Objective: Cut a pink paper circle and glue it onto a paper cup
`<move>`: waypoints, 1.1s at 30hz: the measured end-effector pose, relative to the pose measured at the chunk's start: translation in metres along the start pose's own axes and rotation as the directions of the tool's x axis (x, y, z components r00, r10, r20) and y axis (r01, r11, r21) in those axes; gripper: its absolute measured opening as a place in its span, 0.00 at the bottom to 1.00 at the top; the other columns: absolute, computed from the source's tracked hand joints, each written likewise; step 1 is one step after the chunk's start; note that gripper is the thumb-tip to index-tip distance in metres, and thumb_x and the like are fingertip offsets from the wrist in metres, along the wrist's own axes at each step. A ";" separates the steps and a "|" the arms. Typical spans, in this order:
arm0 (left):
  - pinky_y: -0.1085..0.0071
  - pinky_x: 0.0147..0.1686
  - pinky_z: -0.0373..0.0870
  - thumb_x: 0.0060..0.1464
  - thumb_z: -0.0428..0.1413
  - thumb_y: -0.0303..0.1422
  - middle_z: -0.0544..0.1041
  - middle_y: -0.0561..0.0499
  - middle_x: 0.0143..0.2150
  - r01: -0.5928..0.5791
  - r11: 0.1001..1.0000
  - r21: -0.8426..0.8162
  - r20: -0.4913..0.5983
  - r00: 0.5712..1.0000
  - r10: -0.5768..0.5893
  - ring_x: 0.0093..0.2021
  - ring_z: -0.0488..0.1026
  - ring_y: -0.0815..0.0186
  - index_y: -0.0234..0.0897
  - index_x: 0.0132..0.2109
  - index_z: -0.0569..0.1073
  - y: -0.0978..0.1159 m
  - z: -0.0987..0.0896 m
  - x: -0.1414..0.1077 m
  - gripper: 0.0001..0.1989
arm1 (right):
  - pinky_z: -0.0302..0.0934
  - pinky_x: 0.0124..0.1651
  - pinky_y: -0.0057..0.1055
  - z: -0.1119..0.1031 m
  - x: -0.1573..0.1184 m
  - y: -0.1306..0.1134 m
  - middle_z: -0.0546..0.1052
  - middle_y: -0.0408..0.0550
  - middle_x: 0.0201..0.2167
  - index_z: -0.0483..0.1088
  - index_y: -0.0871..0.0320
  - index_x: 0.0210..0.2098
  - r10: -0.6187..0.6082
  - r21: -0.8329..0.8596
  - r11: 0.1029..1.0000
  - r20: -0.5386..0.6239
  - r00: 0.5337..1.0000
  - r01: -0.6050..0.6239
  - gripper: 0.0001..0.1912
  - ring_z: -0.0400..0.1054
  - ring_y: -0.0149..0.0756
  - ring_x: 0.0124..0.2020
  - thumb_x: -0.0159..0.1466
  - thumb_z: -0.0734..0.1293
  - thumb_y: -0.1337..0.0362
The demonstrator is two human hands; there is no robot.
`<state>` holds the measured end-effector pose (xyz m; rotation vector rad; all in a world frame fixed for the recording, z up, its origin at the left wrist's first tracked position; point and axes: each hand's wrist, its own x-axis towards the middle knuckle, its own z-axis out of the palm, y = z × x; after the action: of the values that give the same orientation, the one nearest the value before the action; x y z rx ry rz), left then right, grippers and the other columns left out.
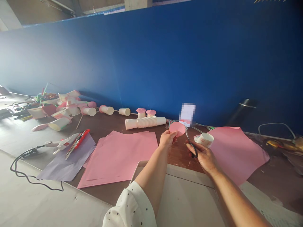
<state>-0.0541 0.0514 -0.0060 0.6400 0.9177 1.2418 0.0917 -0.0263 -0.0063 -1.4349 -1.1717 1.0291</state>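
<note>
Head: hands [168, 138] [203, 155] between pink sheets [123, 156] [238, 151], scissors [187, 135] at disc's [177, 128] edge.

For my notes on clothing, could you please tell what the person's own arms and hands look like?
The left arm has a loose white sleeve with dark dots, ending near the elbow. No sleeve shows on the right arm in view. The left hand and right hand wear no gloves, and no watch shows.
</note>
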 end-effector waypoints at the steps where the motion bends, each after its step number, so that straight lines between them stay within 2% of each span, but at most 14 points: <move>1: 0.78 0.26 0.64 0.42 0.65 0.30 0.70 0.54 0.23 0.001 1.000 0.002 0.000 1.000 -0.001 0.22 0.64 0.76 0.34 0.30 0.72 0.000 0.000 0.000 0.10 | 0.52 0.22 0.25 0.000 0.000 0.001 0.73 0.42 0.26 0.77 0.55 0.46 0.001 0.003 1.000 -0.001 1.000 -0.001 0.28 0.67 0.31 0.25 0.50 0.74 0.48; 21: 0.78 0.26 0.64 0.42 0.65 0.29 0.70 0.54 0.23 0.001 1.000 -0.011 0.003 1.000 -0.001 0.22 0.64 0.76 0.33 0.30 0.72 -0.001 0.001 0.001 0.09 | 0.54 0.22 0.25 -0.001 0.003 0.004 0.75 0.43 0.27 0.77 0.55 0.46 -0.019 -0.029 0.999 -0.003 1.000 0.019 0.29 0.68 0.32 0.25 0.49 0.73 0.46; 33: 0.78 0.27 0.64 0.42 0.65 0.29 0.70 0.54 0.23 0.004 1.000 -0.010 0.007 1.000 -0.004 0.22 0.64 0.76 0.33 0.30 0.72 0.000 0.001 0.000 0.08 | 0.52 0.21 0.26 0.001 -0.002 -0.003 0.72 0.41 0.20 0.76 0.57 0.49 -0.022 -0.076 0.997 -0.017 1.000 0.021 0.33 0.64 0.31 0.21 0.50 0.72 0.44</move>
<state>-0.0531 0.0511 -0.0051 0.6345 0.9057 1.2394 0.0897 -0.0278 -0.0031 -1.4838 -1.2224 0.9645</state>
